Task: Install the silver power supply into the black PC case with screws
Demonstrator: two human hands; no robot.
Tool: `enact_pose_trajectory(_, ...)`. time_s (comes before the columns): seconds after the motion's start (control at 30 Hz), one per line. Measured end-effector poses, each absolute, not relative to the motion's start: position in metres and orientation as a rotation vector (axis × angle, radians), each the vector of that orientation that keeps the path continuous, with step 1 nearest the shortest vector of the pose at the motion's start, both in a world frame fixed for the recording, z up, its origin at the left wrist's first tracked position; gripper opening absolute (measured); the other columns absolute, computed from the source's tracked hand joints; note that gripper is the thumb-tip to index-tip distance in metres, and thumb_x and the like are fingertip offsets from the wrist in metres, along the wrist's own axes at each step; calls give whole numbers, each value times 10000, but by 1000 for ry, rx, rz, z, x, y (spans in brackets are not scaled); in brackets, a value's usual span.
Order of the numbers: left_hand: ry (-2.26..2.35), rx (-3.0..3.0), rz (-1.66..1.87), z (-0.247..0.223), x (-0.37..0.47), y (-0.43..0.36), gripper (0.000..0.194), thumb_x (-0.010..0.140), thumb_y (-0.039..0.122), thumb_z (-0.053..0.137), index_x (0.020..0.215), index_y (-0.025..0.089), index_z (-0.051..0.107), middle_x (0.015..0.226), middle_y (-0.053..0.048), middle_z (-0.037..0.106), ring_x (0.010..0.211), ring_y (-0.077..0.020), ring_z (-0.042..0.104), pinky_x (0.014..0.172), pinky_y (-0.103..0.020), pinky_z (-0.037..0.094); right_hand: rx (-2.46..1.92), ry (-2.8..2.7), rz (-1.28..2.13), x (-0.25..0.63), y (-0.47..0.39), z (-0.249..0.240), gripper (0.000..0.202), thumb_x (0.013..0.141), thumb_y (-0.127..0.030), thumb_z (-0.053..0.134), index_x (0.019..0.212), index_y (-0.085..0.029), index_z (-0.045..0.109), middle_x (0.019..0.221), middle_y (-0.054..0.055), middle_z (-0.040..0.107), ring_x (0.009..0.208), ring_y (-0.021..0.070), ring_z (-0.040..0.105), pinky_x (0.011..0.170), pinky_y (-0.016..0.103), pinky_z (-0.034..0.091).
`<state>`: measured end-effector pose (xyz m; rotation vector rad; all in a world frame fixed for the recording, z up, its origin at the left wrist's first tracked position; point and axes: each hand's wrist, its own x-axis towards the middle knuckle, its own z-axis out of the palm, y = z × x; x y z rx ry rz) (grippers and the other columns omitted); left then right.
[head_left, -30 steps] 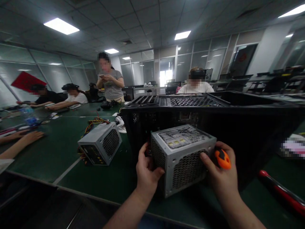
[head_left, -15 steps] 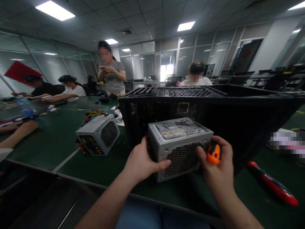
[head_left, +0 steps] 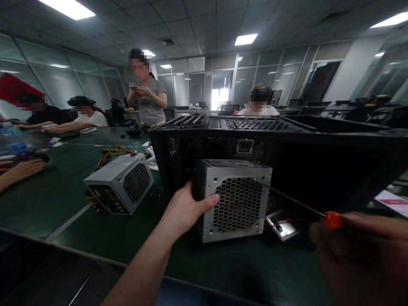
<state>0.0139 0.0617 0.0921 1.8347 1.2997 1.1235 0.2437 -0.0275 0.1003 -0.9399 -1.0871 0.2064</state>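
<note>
A grey computer power supply [head_left: 237, 206] stands on the green table, its honeycomb grille facing me. My left hand [head_left: 183, 210] grips its left side, thumb on the front face and fingers hidden behind. Off to the right, my right hand [head_left: 353, 250], dark and blurred, is closed around a screwdriver [head_left: 296, 200] with an orange collar. The thin shaft points left, and its tip appears over the grille's upper right; whether it touches I cannot tell. Directly behind the power supply is a black computer case [head_left: 315, 165] with its side open toward me.
A second power supply [head_left: 119, 185] with bundled coloured cables lies to the left. A shiny metal part [head_left: 283, 225] rests beside the held unit, near the case. Another person's hand [head_left: 27, 172] is at the far left, close to a water bottle [head_left: 14, 138]. Several people are around the table.
The power supply has turned so its grille faces me squarely. My right hand has let go of it and moved right, with the screwdriver now pointing at the grille. My left hand keeps its grip.
</note>
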Motion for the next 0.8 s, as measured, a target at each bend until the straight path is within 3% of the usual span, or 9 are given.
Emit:
enact_pose_trajectory(0.1,1324,1860,1097,93,13,60,685,713,610,585,1245,187,499,1190,-117,632,1081,-296,589,944,-403,426,-906,-1102,231,230,-16,119,96,760,-258,619,674,-238,659,667,22,589,505,107,520,447,204,476)
enact_pose_trajectory(0.23,1350,1876,1071,95,13,58,672,721,615,570,1244,200,490,1195,-112,628,1072,-301,592,942,-403,423,-979,-1172,251,210,-11,137,134,751,-339,649,651,-251,662,608,-3,594,468,106,520,353,179,381)
enact_pose_trajectory(0.37,1371,1881,1060,97,13,57,677,722,614,570,1248,198,481,1184,-116,631,1061,-303,595,940,-404,422,-999,-1168,331,199,-10,143,155,771,-385,665,707,-244,661,687,-18,632,544,104,565,456,178,424)
enact_pose_trajectory(0.53,1344,1890,1061,97,13,56,669,722,610,574,1241,198,483,1191,-115,625,1066,-302,592,935,-401,427,-1017,-1561,90,206,-6,141,119,844,-360,591,772,-284,648,681,-60,633,538,79,571,459,150,430)
enact_pose_trajectory(0.8,1337,1874,1070,94,13,57,672,726,601,575,1249,189,479,1193,-114,624,1074,-300,587,928,-396,433,-865,-1797,-255,208,-12,107,119,882,-174,493,949,-247,559,803,-15,603,681,78,597,587,161,475)
